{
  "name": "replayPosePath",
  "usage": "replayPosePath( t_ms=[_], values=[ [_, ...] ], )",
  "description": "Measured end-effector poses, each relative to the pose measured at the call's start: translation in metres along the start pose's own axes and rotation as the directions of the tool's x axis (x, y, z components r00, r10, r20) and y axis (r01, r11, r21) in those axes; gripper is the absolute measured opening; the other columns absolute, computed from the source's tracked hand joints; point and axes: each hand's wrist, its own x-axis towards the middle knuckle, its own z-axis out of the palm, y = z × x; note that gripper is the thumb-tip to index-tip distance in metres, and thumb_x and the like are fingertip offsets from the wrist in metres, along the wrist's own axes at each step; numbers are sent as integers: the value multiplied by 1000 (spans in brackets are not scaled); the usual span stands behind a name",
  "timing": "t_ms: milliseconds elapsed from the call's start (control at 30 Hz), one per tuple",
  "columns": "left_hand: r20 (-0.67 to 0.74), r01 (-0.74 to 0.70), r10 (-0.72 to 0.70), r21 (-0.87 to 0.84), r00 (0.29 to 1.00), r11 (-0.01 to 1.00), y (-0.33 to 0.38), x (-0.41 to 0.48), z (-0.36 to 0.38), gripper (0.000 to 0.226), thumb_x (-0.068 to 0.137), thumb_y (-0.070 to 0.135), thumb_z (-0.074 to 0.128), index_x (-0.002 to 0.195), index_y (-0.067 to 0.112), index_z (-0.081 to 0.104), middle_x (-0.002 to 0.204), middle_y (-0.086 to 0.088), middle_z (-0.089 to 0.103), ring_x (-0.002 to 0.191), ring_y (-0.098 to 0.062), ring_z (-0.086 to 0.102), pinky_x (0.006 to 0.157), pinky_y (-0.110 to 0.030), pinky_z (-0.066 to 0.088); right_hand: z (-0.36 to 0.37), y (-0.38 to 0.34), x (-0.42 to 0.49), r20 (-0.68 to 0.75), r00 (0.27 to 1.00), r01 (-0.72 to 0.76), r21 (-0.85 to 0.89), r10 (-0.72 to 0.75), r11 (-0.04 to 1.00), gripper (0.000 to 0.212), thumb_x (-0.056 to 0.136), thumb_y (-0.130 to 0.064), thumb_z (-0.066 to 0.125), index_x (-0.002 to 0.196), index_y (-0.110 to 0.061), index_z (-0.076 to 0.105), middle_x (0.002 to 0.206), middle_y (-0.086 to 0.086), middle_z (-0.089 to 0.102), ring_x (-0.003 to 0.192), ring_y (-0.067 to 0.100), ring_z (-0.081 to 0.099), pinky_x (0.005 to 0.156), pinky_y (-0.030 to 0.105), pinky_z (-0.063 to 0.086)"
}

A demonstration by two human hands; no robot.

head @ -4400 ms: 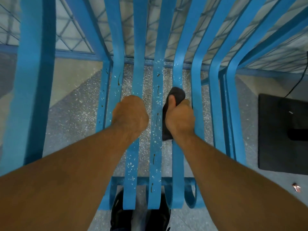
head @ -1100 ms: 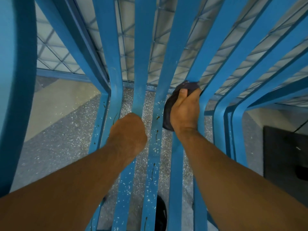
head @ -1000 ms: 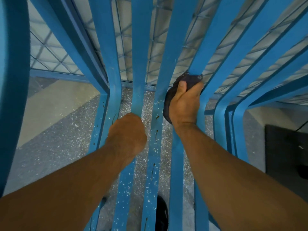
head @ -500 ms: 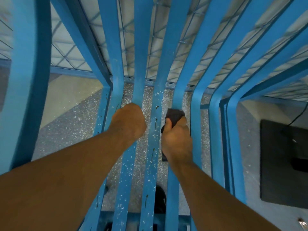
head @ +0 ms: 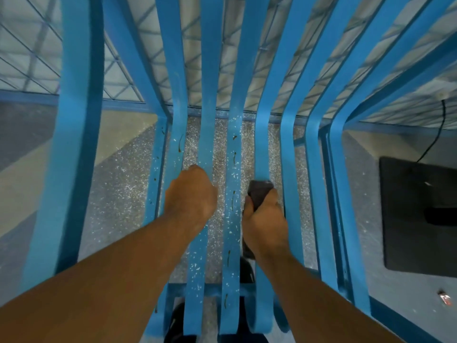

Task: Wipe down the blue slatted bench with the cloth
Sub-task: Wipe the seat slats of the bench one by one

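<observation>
From here I watch the right hand [head: 265, 219] draw the dark cloth [head: 259, 191] down its slat [head: 262, 149], away from the bend of the blue bench [head: 291, 169] where it was a second ago, and onto the seat, a little nearer the bench's front edge than half a second back. Its fingers curl round slat and cloth together, with the thumb laid along the cloth. The left hand [head: 190, 194] has not shifted: it grips the seat slat two over to the left in a tight fist, fingertips hidden underneath.
</observation>
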Motion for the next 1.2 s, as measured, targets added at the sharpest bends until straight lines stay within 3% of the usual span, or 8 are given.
replayPosePath(
  t_ms=[200,367,533,633,733,1000,1100,1200],
  values=[
    [-65,-35,37,24,997,999,-2,0,5,28,86,31,69,83,18,44,68,7,47,55,-5,43,42,-20,26,-4,-26,40,-23,1000,13,-23,-13,1000,46,97,-45,46,128,-13,36,106,13,61,89,34,65,73,49,58],
    [-46,-32,34,39,998,999,-2,-6,2,30,87,31,67,103,10,51,69,6,45,56,-7,43,43,-22,28,0,0,0,-4,1000,20,-16,-20,1000,53,96,-47,44,137,-20,27,108,9,59,89,29,64,72,49,58],
    [1,8,-8,4,1000,1000,-5,-28,0,46,88,32,67,121,7,49,70,10,44,60,-8,45,45,-19,31,6,41,-69,81,995,-63,-15,64,998,63,94,-52,43,146,-25,19,120,3,59,92,21,65,76,44,59],
    [-3,12,-12,-74,1000,997,-9,-42,-3,60,89,30,67,136,6,40,99,-4,63,84,-22,61,68,-31,52,4,44,-73,95,994,-60,-15,61,998,65,96,-50,43,149,-22,15,123,4,58,96,22,64,80,42,58],
    [-28,-18,15,-96,999,995,-15,-57,-6,74,88,29,67,146,8,26,128,-14,56,109,-29,59,87,-35,49,2,43,-75,100,994,-49,-53,54,997,66,97,-41,47,149,-18,14,125,7,56,101,25,63,84,40,56],
    [-44,-209,209,11,977,978,-40,-104,-9,62,93,30,57,147,14,30,138,-8,48,116,-24,54,94,-34,46,-3,57,-114,165,981,-86,-122,106,989,90,89,-28,65,152,-18,0,136,8,46,119,27,54,98,42,48],
    [-48,-238,239,35,970,971,-51,-125,-5,59,94,30,55,146,17,32,136,-5,49,114,-23,54,91,-33,47,-2,60,-123,164,985,-29,-173,58,984,101,90,-22,65,151,-16,-15,143,12,37,124,29,49,100,42,46],
    [-52,-265,264,-6,963,964,-65,-151,0,56,92,30,57,143,17,38,131,-4,53,111,-21,56,88,-33,48,-3,64,-132,117,993,42,-138,-26,990,110,85,-19,70,151,-18,-18,148,13,29,129,32,44,102,43,45]
  ],
)
